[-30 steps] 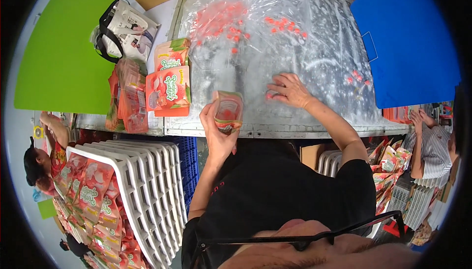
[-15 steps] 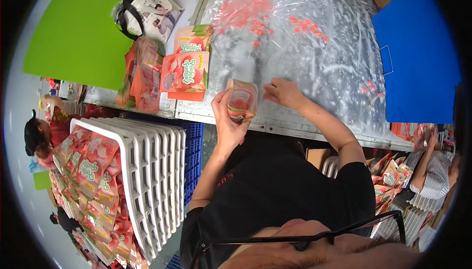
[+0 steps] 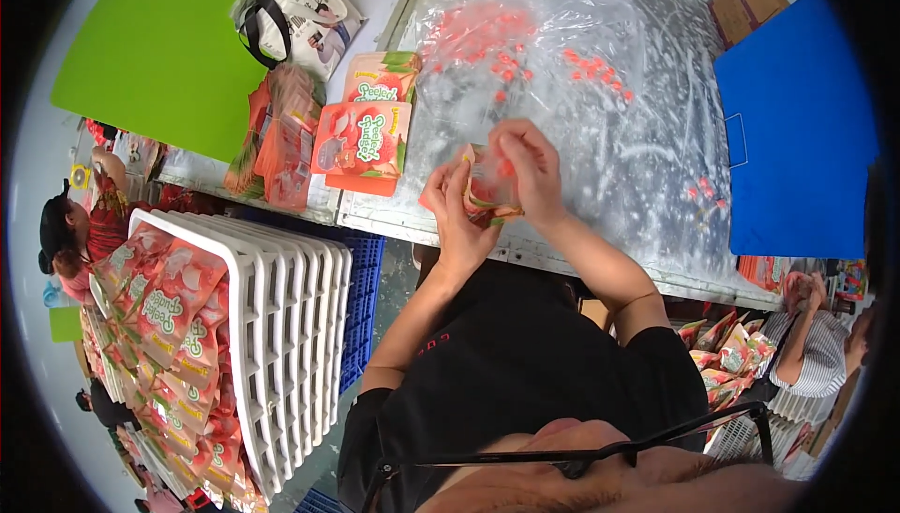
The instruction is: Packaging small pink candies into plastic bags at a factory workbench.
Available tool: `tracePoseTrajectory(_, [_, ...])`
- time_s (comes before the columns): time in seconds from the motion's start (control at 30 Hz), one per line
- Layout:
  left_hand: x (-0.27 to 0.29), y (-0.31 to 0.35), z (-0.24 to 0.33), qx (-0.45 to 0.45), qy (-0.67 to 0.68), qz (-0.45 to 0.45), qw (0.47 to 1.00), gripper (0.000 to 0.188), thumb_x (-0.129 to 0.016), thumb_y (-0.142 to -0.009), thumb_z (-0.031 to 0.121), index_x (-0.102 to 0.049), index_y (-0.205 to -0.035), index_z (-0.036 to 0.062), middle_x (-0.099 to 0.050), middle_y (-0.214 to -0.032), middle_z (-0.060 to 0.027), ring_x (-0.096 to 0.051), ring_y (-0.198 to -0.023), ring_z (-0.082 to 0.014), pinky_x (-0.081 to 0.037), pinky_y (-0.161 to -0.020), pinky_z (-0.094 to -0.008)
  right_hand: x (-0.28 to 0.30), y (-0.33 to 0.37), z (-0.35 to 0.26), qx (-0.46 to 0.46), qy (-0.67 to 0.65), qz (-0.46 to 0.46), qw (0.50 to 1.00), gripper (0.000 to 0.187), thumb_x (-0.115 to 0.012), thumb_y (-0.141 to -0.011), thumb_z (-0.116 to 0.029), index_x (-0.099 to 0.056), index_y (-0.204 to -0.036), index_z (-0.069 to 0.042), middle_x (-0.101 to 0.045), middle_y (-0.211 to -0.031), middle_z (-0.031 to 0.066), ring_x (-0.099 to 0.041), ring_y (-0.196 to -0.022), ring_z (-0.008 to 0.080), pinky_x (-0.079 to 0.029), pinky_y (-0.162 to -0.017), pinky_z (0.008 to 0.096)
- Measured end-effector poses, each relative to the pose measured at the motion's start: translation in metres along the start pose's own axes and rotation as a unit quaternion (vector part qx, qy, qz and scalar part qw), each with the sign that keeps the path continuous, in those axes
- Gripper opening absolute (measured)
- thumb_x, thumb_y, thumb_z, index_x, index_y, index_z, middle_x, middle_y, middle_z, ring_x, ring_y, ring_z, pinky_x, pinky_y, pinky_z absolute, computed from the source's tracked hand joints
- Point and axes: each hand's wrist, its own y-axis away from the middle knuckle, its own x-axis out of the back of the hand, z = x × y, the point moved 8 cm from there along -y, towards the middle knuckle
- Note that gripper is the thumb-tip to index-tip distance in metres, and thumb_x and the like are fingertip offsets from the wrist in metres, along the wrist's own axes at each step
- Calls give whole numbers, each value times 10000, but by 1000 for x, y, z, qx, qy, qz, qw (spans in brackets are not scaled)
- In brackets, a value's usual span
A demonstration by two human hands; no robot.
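Green lettering [image 3: 375, 136] on red pouches [image 3: 345, 159]

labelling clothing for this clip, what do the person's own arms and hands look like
The left hand and right hand are ungloved, with bare wrists. The black fabric T-shirt has plain short sleeves, leaving both forearms uncovered.

The person wears a black T-shirt [image 3: 534, 368] with short sleeves [image 3: 664, 363] ending near the elbows, small red lettering [image 3: 433, 341] on its front, and slim black-framed glasses [image 3: 487, 460]; left hand [image 3: 459, 218] and right hand [image 3: 534, 176] are bare
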Motion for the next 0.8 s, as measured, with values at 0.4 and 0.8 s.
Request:
tracePoseTrajectory(0.4, [-3, -5, -2, 11, 36, 29, 999, 972, -803, -598, -74, -350, -1447, 63, -263, -1390, -222, -372, -1269, -405, -385, -1071, -476, -6, -5, -37, 80, 128, -57, 987, 242, -481, -1008, -195, -611, -1069, 0, -603, -1094, 111, -589, -1018, 227, -437, -933, 363])
tracePoseTrajectory(0.8, [41, 4, -51, 59, 201, 23, 977, 1383, -1004, -423, 262, -200, -1532, 67, -348, -1469, -181, -428, -1307, -335, -431, -1035, -453, -57, 41, -60, 348, 509, -399, 678, 143, -662, -755, -117, -616, -880, -64, -646, -1081, 66, -620, -1058, 233, -470, -921, 391])
